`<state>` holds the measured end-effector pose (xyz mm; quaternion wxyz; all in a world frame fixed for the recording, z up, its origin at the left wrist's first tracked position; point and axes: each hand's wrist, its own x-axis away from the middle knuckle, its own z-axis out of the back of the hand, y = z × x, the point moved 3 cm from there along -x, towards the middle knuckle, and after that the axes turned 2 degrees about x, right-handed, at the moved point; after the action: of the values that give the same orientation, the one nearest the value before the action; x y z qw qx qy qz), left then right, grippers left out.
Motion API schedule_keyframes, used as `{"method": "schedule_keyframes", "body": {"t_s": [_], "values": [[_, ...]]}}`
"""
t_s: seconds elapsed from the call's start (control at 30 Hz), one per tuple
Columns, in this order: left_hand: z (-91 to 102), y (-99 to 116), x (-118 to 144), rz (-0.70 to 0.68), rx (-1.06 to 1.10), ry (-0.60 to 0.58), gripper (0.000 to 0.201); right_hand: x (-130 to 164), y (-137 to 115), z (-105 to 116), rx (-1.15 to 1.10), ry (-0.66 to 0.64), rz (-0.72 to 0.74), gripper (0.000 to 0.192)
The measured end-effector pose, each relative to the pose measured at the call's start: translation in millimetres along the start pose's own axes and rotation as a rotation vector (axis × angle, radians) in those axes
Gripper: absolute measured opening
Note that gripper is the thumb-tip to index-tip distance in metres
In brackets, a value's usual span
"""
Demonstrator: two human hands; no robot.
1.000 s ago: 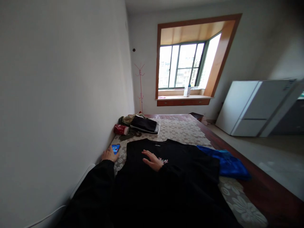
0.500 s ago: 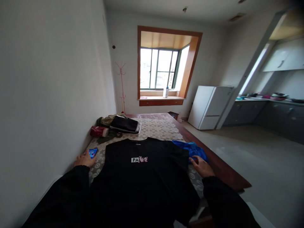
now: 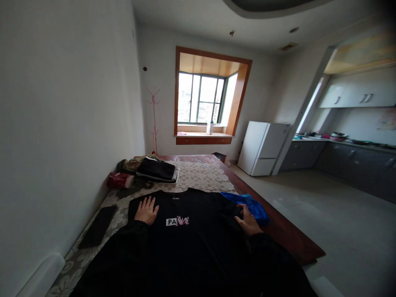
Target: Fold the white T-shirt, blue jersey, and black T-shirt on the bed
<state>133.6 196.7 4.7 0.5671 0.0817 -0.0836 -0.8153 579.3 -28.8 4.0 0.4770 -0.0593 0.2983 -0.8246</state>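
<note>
A black T-shirt (image 3: 198, 235) lies spread out on the table, with a small "PAWS" print on the chest. My left hand (image 3: 146, 211) rests flat on the shirt near its left shoulder, fingers stretched out. At the right sleeve, my right hand (image 3: 248, 222) touches the cloth with thumb and fingers apart. Just beyond it lies a crumpled blue cloth (image 3: 258, 209). A dark phone (image 3: 98, 227) lies on the tablecloth to the left of my left arm.
A lace-patterned tablecloth (image 3: 204, 175) covers part of the reddish wooden table (image 3: 297, 243). Folded clothes (image 3: 157, 169) and a red packet (image 3: 120, 180) sit at the far left by the wall. A white fridge (image 3: 262, 144) stands beyond, on the right.
My left hand has let go of the phone and moved right onto the shirt. The phone's lit screen is now dark. My right hand stays by the sleeve; the view has tilted up.
</note>
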Motion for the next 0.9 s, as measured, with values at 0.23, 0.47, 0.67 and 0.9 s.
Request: {"method": "schedule_keyframes", "body": {"t_s": [0.23, 0.47, 0.67, 0.9], "values": [[-15.6, -7, -1, 0.0, -0.009, 0.049, 0.065, 6, -77, 17, -0.134, 0.087, 0.396, 0.04], [-15.4, -9, -3, -0.014, -0.016, 0.055, 0.061, 12, -144, -6, -0.221, -0.383, 0.55, 0.045], [-16.2, -11, -4, -0.027, 0.002, 0.038, 0.061, 21, -100, -42, 0.18, -0.414, 0.553, 0.051], [-15.3, -11, -4, -0.029, 0.027, 0.032, 0.061, 11, -92, -48, 0.535, -0.358, 0.412, 0.051]]}}
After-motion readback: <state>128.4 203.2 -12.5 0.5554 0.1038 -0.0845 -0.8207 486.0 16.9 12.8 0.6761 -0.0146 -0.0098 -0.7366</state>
